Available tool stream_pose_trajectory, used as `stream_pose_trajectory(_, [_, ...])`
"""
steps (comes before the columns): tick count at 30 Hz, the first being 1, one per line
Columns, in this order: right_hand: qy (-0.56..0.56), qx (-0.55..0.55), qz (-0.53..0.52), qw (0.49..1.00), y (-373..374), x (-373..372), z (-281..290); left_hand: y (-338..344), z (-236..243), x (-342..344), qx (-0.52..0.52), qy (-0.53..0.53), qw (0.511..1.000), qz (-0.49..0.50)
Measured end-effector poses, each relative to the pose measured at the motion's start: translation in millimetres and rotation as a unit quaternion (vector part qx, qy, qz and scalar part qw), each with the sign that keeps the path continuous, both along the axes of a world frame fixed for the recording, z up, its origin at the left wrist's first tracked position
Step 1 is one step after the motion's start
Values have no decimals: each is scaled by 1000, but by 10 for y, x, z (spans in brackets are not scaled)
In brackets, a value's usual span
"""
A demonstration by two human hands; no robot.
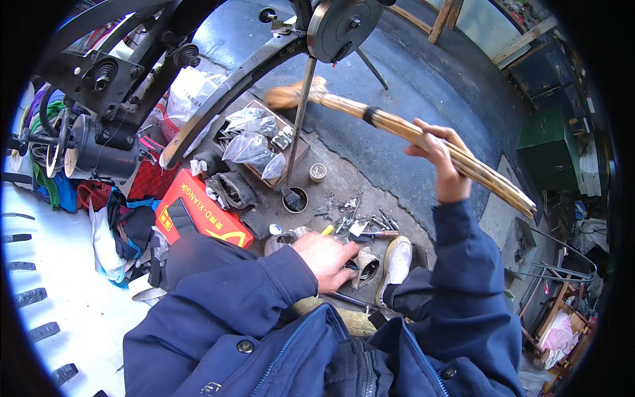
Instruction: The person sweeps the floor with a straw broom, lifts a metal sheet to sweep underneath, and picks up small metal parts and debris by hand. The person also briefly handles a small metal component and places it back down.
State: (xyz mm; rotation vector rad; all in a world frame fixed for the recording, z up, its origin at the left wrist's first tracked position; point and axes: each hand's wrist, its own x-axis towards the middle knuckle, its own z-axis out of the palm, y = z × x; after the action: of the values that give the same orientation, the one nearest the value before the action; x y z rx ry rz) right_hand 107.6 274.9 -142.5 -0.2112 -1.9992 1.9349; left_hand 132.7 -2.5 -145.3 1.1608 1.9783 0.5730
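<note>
My right hand (446, 162), at the right of centre, is closed around a long tan bundle of wooden-looking rods (397, 126). A black band wraps the bundle, and its far-left end widens into a knobby, rounded head. It is held up above the floor at a slant. My left hand (327, 261) is low in front of me, its fingers curled down over something dark I cannot make out. Right beside those fingers sits a small beige pouch-like piece (366, 266) with a dark opening. A white shoe (397, 261) is on my foot just right of it.
A black hand-cranked machine (344, 30) stands at upper left. Near its leg are a box of plastic bags (248, 135), a small pot (294, 198), a tin (318, 173) and scattered small tools (370, 221). A red shoebox (198, 215) lies left; a green cabinet (552, 135) stands right.
</note>
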Motion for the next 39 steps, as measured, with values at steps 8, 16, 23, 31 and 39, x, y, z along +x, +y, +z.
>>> stream_pose_trajectory(8, [-92, 148, -43, 984, 615, 1027, 904, -99, -13, -175, 16, 56, 997, 47])
stream_pose_trajectory(16, [26, 115, -131, 984, 932, 1701, 1087, -32, -208, -253, 68, -32, 978, 196])
stream_pose_trajectory(23, [52, 139, -243, 959, 1039, 1826, 976, 654, -1120, -210, 136, -291, 873, 367])
stream_pose_trajectory(31, [55, 123, -333, 933, 1307, 2058, 1156, 1814, -2394, -156, 119, -494, 672, 538])
stream_pose_trajectory(39, [79, 103, -380, 916, 1494, 2405, 1212, 2584, -3230, 238, 79, -586, 531, 607])
